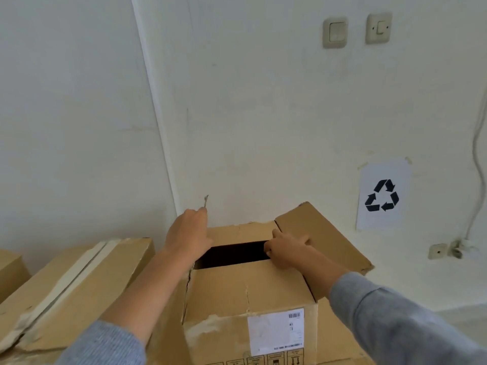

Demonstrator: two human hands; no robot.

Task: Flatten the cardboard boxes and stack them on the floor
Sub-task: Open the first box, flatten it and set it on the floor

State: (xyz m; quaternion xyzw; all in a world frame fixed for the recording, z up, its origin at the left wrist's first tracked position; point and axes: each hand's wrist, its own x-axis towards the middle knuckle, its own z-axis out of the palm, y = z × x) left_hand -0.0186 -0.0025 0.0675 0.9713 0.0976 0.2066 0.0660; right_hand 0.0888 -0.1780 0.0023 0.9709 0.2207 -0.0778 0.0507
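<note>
A brown cardboard box (245, 293) stands upright in front of me, a white shipping label on its near face. Its top is partly open, showing a dark gap between the flaps. My left hand (188, 233) is at the left edge of the gap, its fingers pinched on a thin torn strip (206, 201) that sticks up. My right hand (286, 248) grips the inner edge of the right flap (321, 238), which tilts upward. Grey sleeves cover both forearms.
A second brown box (79, 285) sealed with pale tape lies to the left, and another box corner (10, 270) shows at the far left. The white wall behind carries a recycling sign (382, 196), two switches (334, 32) and low sockets (437, 251) with a cable.
</note>
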